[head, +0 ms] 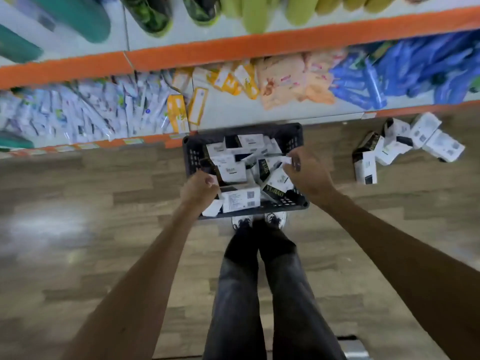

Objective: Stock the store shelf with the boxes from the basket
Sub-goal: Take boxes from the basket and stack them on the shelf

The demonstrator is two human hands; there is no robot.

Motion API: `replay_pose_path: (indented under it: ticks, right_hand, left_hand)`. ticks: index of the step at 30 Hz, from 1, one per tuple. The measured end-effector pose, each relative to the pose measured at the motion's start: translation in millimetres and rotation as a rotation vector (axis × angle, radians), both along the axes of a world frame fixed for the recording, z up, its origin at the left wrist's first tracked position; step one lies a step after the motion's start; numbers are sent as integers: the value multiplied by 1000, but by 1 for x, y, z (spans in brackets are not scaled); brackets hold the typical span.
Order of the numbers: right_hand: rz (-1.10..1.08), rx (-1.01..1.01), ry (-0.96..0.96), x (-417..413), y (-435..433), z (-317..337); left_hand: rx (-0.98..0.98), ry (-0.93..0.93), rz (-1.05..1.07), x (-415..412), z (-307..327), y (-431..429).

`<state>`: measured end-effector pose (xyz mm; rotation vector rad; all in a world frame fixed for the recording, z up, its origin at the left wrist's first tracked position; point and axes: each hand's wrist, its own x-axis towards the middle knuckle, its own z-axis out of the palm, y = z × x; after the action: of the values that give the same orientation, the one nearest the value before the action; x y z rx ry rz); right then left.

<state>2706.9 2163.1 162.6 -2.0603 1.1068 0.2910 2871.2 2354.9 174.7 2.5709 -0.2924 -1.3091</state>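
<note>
Orange-edged shelf (pixel 272 113) up top, wood floor (pixel 104 229) below. The dark basket (pixel 191 154) sits on the floor against it, packed with boxes (pixel 232 171). Right hand (pixel 305 171) pinches a small white box (pixel 286 160). Left hand (pixel 198 189) curls at the near-left corner, but it's too blurry to tell if its fingers actually hold anything.

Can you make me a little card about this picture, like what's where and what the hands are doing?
place: shop aisle, wooden floor
basket: dark plastic, on the floor by the bottom shelf
inside: jumbled white-and-black boxes
left hand: at the basket's near-left corner, fingers curled; too blurred to tell what it holds
right hand: over the basket's right side, pinching a small white box
floor pile: more such boxes, right of the basket
</note>
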Motion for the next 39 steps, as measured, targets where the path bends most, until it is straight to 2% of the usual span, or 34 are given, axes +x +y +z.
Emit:
replay_pose_path:
  ticks: [4, 5, 9, 15, 19, 22, 26, 29, 32, 36, 39]
  right_hand:
    - [16, 99, 90, -15, 15, -113]
    - [36, 121, 110, -18, 19, -136]
    - [139, 234, 213, -24, 38, -209]
    - [327, 287, 260, -6, 64, -278]
    - [506, 284, 287, 15, 78, -311]
    - [640, 250, 336, 17, 84, -327]
    - [696, 51, 341, 10, 83, -325]
    - [623, 13, 295, 5, 81, -301]
    - [441, 17, 260, 2, 65, -260]
    - [326, 27, 197, 8, 23, -187]
    - [272, -40, 157, 18, -7, -122]
  left_hand:
    - [160, 29, 63, -4, -113, 24]
    - [194, 41, 23, -5, -135, 31]
    - [302, 33, -17, -18, -199, 51]
    - [311, -118, -150, -38, -257, 57]
    - [342, -263, -147, -45, -280, 56]
    - [332, -295, -141, -47, -286, 58]
    - [346, -323, -215, -40, -270, 59]
    - [339, -326, -301, -32, -244, 56]
    - [295, -328, -348, -23, -203, 40]
    - [228, -349, -389, -6, -132, 1]
    - [187, -382, -415, 7, -73, -27]
